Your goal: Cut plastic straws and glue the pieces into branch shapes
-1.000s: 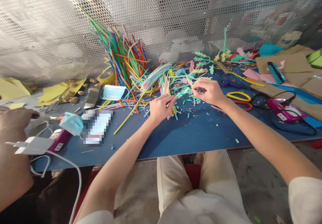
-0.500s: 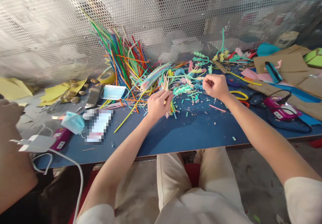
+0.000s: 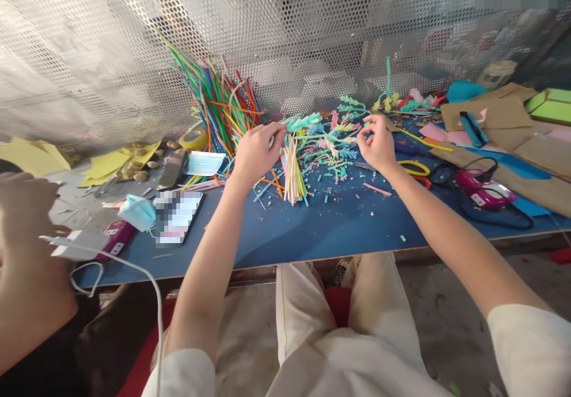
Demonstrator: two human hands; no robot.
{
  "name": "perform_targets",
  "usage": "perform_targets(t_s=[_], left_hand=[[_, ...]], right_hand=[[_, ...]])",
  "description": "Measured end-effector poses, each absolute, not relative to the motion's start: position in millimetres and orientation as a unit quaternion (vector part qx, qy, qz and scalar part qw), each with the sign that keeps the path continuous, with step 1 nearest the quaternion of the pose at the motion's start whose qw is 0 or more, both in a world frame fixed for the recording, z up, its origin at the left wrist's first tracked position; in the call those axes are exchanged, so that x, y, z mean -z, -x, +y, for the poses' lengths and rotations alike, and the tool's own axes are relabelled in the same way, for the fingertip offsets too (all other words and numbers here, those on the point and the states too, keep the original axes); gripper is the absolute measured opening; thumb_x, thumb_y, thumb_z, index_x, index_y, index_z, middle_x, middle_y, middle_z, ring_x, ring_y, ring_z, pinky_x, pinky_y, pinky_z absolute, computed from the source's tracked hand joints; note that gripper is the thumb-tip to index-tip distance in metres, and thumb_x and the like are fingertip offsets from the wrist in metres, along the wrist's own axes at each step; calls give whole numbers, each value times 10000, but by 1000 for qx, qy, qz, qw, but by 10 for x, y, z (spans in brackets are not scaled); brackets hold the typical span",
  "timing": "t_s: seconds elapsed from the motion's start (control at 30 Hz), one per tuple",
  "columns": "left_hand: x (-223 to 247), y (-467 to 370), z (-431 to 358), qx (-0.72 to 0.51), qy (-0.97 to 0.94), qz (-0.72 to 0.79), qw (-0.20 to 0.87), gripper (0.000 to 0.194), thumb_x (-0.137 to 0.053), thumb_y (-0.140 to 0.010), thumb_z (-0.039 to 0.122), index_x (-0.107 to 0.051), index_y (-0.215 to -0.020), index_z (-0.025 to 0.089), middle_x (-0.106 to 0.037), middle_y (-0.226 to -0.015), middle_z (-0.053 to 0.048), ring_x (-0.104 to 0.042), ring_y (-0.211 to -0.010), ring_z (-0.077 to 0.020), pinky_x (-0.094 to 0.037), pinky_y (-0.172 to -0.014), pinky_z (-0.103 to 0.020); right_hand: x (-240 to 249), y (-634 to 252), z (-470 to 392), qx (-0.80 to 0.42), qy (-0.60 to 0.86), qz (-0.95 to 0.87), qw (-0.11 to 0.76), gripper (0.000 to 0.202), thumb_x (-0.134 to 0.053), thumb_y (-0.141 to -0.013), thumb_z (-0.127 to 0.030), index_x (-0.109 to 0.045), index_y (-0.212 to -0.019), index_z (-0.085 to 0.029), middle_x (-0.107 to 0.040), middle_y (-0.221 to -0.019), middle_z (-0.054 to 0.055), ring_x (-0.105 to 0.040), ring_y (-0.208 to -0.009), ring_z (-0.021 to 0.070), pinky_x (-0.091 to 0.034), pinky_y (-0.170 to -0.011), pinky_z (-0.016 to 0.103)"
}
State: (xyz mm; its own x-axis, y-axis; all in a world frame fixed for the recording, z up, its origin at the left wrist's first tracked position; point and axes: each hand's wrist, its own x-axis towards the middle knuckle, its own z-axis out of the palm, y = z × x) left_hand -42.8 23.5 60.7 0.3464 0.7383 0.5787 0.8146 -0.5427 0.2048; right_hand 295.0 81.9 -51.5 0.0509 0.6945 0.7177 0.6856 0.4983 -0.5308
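Left hand (image 3: pixel 257 154): thumb and fingertips pinched narrow on the base of a mint-green, leafy sprig of fuzzy craft stem (image 3: pixel 304 122), lifted over the work surface, its tip pointing away to the right. Right hand (image 3: pixel 378 144): thumb and forefinger curled towards each other, small gap; cannot tell whether a scrap sits between them. Handling, judged: sprig very light, soft outside with a bendable core, not slippery; side leaves would crush or twist if squeezed, so best grip is the bare stem end. Surface, near to far: blue tabletop (image 3: pixel 357 224), matt-looking, sprinkled with tiny clippings; a slim pink strip (image 3: pixel 377 189) lies flat. Towards the left, a white plug-in charger with cord (image 3: pixel 74 245), another person's bare forearm (image 3: pixel 33 266) and a flat phone with a blurred screen (image 3: pixel 181 219). Beyond the bare front area, a splayed bundle of pale pink, cream and yellow stems (image 3: pixel 293 174); by the right forearm, scissors with yellow and red loop handles (image 3: pixel 414 167). Further back, finished-looking green sprigs (image 3: pixel 352 107), a tall heap of multicoloured stems (image 3: pixel 214 109), a roll of yellow tape (image 3: pixel 194 139) and brown card sheets (image 3: pixel 486 114). Room: perforated metal mesh screen (image 3: pixel 312 22) behind the table, blurred pale shapes beyond it, unidentifiable.
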Motion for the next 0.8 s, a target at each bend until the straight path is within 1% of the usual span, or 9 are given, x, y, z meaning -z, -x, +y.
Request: perform_targets(t_s=[0.1,0.2,0.33,0.4,0.47,0.53,0.6,0.73,0.8], left_hand=[[-646,266,277,346,803,-485,24,244,-524,-1058,312,-723,-1167,223,-811,-912,-16,-685,-762,-161,-516,-802,-290],[-644,77,320,346,805,-483,0,202,-542,-1053,277,-706,-1157,220,-825,-945,-21,-693,-760,-157,-521,-815,-290],[-615,-73,417,323,805,-497,20,165,-591,-1049,313,-736,-1110,263,-829,-961,-9,-719,-813,-183,-520,-810,-305],[-549,-85,479,325,797,-507,48,167,-606,-1052,352,-754,-1099,293,-827,-984,-1,-729,-841,-203,-516,-792,-317],[-420,-65,534,325,803,-494,65,182,-605,-1059,375,-767,-1112,309,-826,-1041,-9,-744,-909,-226,-515,-781,-328],[-234,-21,569,315,816,-478,79,216,-579,-1074,383,-769,-1137,299,-821,-1127,-34,-750,-974,-247,-520,-788,-343],[-22,38,584,305,822,-474,80,241,-547,-1087,368,-762,-1127,268,-816,-1121,-61,-746,-1008,-256,-527,-800,-346],[322,185,605,297,827,-473,67,272,-481,-1104,336,-725,-1139,222,-797,-1104,-95,-730,-1029,-241,-547,-862,-340],[412,257,630,282,835,-469,60,275,-463,-1102,313,-715,-1126,207,-788,-1084,-108,-723,-1020,-241,-554,-885,-343]], right_hand=[[541,-2888,797,-16,504,-708,495,399,-601,-952,-394,-563,-1312,-228,-792,-934,35,-668,-609,203,-516,-685,381],[553,-2823,766,-26,497,-727,472,340,-592,-967,-406,-616,-1258,-232,-806,-943,41,-682,-631,205,-509,-685,366],[518,-2771,699,-34,481,-748,456,261,-569,-1000,-451,-706,-1053,-235,-802,-892,40,-690,-642,198,-489,-671,336],[489,-2773,653,-39,467,-752,464,346,-508,-1045,-488,-722,-952,-233,-778,-808,36,-690,-640,197,-479,-665,330],[470,-2796,622,-45,447,-754,480,488,-403,-1095,-537,-729,-899,-231,-752,-743,37,-695,-648,199,-481,-679,335],[450,-2835,630,-50,432,-748,501,624,-318,-1111,-624,-732,-861,-231,-739,-717,48,-696,-660,204,-492,-700,350],[392,-2878,675,-69,422,-726,539,696,-304,-1079,-740,-715,-828,-237,-718,-693,54,-670,-639,201,-491,-674,359],[22,-2992,650,-173,347,-605,695,676,-309,-985,-894,-610,-933,-292,-679,-717,27,-526,-526,164,-386,-497,336],[-252,-3095,446,-187,273,-580,744,683,-257,-967,-928,-558,-993,-315,-675,-799,42,-563,-609,184,-432,-535,349]])
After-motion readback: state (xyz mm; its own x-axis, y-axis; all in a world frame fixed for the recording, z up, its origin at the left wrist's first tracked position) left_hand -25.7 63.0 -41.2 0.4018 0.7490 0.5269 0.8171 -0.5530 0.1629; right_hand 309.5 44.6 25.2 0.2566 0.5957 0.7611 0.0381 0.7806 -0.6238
